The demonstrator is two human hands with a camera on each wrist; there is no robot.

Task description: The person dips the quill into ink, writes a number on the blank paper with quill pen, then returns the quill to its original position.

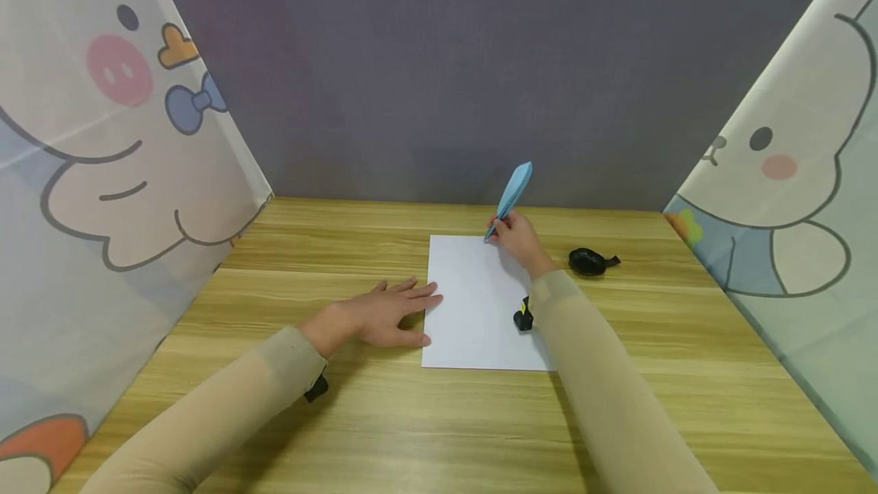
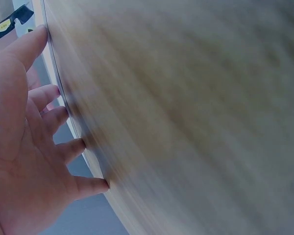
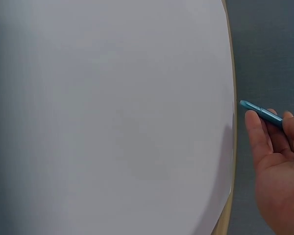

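A white sheet of paper (image 1: 473, 303) lies on the wooden table. My right hand (image 1: 519, 238) pinches a blue pen (image 1: 514, 187) with a broad, feather-shaped top, near the sheet's far edge. In the right wrist view the pen's tip (image 3: 250, 105) shows beyond the fingers; whether it touches the paper I cannot tell. My left hand (image 1: 387, 316) rests palm down with fingers spread, its fingertips at the sheet's left edge. Those fingers (image 2: 71, 149) look straight and hold nothing in the left wrist view.
A black oval object (image 1: 588, 261) with a short tab lies right of the sheet. Small black wrist devices (image 1: 523, 317) sit at both sleeves. A grey panel (image 1: 411, 75) stands behind the table (image 1: 343, 246), with cartoon-printed cloths (image 1: 171, 197) at both sides.
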